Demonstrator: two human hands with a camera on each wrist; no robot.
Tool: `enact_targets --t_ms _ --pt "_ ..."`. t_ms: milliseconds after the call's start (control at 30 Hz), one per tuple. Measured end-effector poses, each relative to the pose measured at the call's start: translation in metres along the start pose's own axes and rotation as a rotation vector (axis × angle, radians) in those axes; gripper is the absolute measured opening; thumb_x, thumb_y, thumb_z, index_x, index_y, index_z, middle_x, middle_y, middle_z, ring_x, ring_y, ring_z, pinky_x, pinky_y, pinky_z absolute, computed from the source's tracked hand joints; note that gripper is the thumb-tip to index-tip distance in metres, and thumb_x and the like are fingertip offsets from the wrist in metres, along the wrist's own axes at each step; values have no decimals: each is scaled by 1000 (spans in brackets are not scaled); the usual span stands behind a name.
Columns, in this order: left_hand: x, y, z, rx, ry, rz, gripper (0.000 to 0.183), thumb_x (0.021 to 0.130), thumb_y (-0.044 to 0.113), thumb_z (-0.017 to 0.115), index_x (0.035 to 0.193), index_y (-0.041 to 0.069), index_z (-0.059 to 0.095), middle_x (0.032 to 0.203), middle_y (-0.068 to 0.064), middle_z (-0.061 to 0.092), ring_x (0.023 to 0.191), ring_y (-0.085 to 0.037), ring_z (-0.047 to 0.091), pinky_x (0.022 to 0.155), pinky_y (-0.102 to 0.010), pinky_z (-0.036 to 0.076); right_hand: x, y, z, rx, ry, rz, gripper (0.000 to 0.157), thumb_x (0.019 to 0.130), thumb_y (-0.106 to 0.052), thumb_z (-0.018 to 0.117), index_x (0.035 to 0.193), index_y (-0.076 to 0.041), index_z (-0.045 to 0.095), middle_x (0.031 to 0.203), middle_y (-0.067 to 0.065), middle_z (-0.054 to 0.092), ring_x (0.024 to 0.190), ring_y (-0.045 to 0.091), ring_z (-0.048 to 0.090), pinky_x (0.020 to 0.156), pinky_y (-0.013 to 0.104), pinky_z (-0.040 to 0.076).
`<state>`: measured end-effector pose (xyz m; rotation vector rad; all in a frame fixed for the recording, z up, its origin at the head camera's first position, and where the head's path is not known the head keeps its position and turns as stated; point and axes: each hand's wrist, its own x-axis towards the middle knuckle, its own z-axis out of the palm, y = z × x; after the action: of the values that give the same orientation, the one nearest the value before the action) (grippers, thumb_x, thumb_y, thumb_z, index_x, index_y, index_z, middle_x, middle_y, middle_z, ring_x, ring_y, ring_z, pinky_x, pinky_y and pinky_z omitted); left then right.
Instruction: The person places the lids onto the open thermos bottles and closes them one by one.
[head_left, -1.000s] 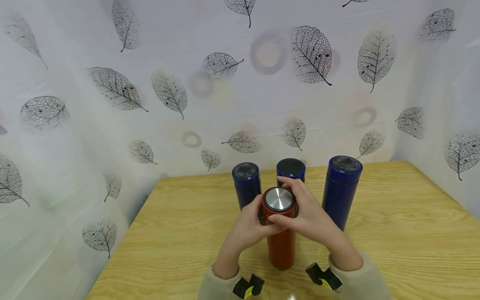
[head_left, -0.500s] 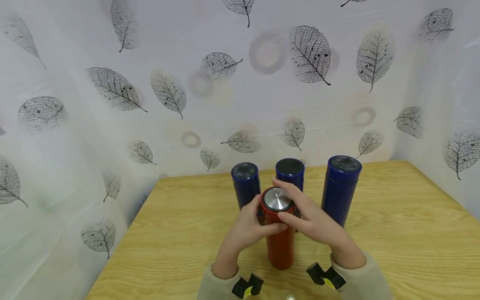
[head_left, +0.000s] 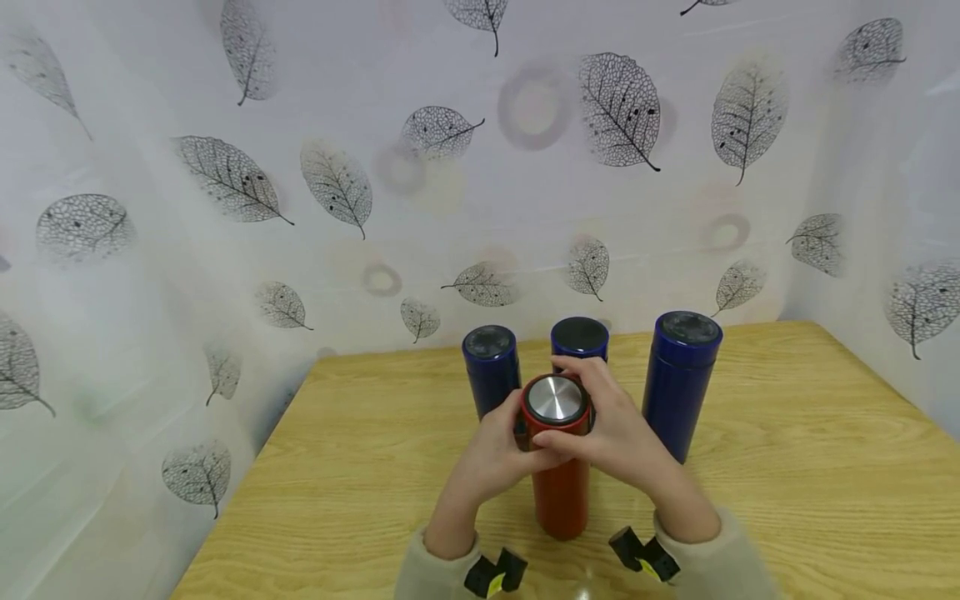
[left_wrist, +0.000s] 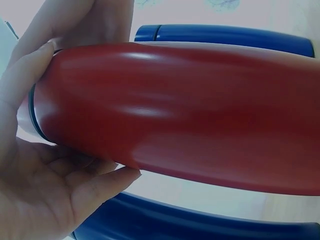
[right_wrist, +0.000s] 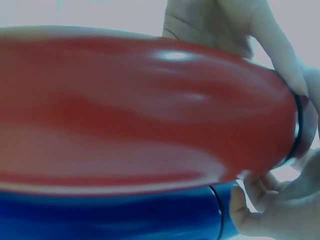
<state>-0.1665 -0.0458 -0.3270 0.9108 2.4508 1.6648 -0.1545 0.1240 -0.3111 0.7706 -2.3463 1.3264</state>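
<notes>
A red thermos flask (head_left: 562, 496) with a brushed silver disc on its lid stands upright on the wooden table. Just below the lid, my left hand (head_left: 491, 454) grips its body, thumb across the front. Higher up, my right hand (head_left: 622, 429) curls round the lid rim, with its thumb in front and fingers behind. Both wrist views show the red flask (left_wrist: 175, 110) large, with a dark ring (right_wrist: 299, 127) at the lid end. Some fingertips are hidden behind the flask.
Behind the red flask stand three blue flasks: one at left (head_left: 491, 367), one in the middle (head_left: 580, 336) partly covered by my right hand, and one at right (head_left: 682, 383). The wooden table (head_left: 360, 475) meets a leaf-patterned curtain (head_left: 525, 200) at the back and sides.
My right thumb and fingers shifted round the lid half a second ago, then turned back to wrap it as before. My left hand and the red flask have stayed in place.
</notes>
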Motion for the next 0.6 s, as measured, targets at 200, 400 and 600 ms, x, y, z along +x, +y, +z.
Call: enact_targets --t_ms 200,400,600 --pt "0 2 0 -9 -7 -18 55 76 16 71 122 7 44 115 -6 53 100 -16 52 78 -24 44 0 4 2 21 -40 -41 66 75 -20 72 129 -10 36 120 8 36 102 21 44 79 40 44" --pt "0 3 0 -26 -12 -47 57 76 15 71 124 8 43 116 -5 52 99 -16 52 77 -24 45 -2 6 -6 106 -162 -103 60 85 -13 58 136 -9 26 131 11 36 110 24 44 86 46 40" --pt "-1 2 0 -1 -3 -35 55 76 17 71 123 8 44 114 -4 53 99 -14 52 78 -24 44 -2 4 -7 96 -145 -87 65 82 -12 63 136 -12 26 126 9 43 110 22 46 86 46 39"
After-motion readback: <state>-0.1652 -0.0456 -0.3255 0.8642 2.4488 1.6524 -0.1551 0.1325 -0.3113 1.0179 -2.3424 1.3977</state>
